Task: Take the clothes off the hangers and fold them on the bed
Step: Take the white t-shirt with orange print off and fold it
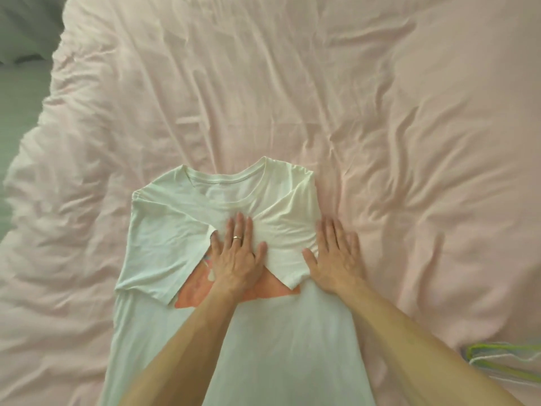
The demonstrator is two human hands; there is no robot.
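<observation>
Off the hanger (497,353), the T-shirt (164,230) is lying on the bed (292,83), sleeves folded in, the left hand (238,254) and right hand (336,254) pressing it with straight fingers (240,224); the lower half is waiting.

We read no text, label, brand or number anywhere. The orange print (190,298) on the white T-shirt (281,347), near centre of the bed, is partly hidden and shows no legible lettering.

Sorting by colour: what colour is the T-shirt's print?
Coral-pink print on the white T-shirt; head view.
</observation>
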